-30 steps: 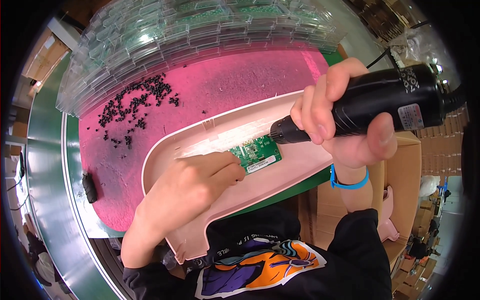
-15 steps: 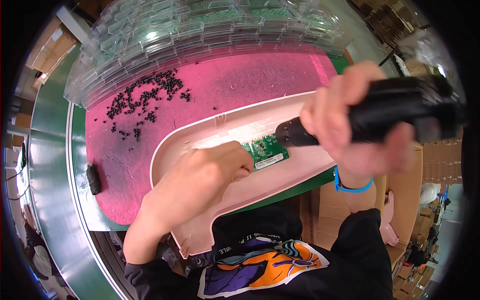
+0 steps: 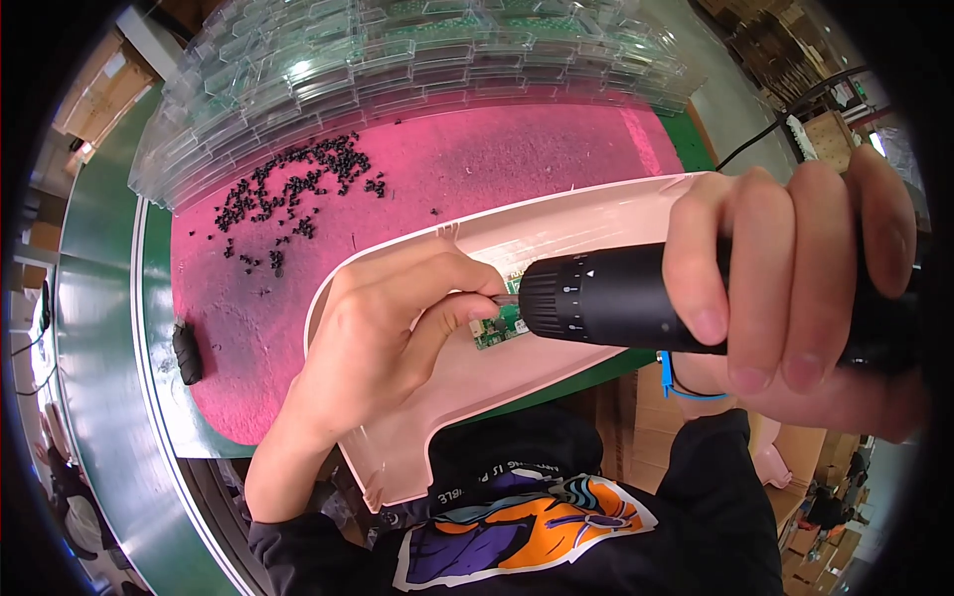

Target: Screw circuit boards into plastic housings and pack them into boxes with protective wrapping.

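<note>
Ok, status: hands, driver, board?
Right hand gripping black electric screwdriver. Left hand pinching at the bit tip over green circuit board in pink housing. Nothing blocking.

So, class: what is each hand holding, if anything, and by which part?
The right hand grips a black electric screwdriver around its barrel. The left hand pinches at the bit tip by the green circuit board, resting on the pink plastic shell; whether it holds a screw cannot be told.

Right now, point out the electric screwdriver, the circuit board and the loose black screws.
electric screwdriver [image 3: 616, 303], head view, black barrel.
circuit board [image 3: 497, 330], head view, green corner.
black screws [image 3: 298, 194], head view, pile's middle.
</note>
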Available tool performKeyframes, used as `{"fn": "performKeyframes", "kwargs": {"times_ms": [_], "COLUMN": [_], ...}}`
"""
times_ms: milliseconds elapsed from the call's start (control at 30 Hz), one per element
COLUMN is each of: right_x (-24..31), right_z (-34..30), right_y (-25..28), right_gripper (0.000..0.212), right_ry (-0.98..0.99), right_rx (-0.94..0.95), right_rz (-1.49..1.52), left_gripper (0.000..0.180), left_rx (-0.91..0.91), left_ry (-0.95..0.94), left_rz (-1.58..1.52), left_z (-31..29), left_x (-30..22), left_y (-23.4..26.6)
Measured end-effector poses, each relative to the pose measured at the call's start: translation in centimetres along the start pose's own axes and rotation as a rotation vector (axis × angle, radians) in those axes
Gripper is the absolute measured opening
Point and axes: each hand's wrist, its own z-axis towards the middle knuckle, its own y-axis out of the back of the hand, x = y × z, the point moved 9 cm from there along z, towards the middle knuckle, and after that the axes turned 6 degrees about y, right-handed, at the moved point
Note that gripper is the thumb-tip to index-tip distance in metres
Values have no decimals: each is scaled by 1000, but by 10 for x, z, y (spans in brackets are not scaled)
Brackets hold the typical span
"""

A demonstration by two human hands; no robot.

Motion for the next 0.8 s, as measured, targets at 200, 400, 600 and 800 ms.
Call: {"fn": "performKeyframes", "kwargs": {"times_ms": [200,400,600,800], "right_x": [-21,-53,-74,-77], "right_z": [-7,-25,-33,-34], "right_y": [5,10,13,9], "right_gripper": [50,60,67,67], "right_ry": [-151,-319,-304,-352], "right_rx": [-83,-174,-205,-179], "right_rz": [-45,-80,-72,-126], "left_gripper": [13,8,9,9], "left_rx": [-60,-190,-254,-132], "left_ry": [-76,4,118,216], "left_rz": [123,254,186,149], "left_z": [-3,-8,-10,-12], "left_x": [-6,3,19,27], "left_y": [6,20,30,22]}}
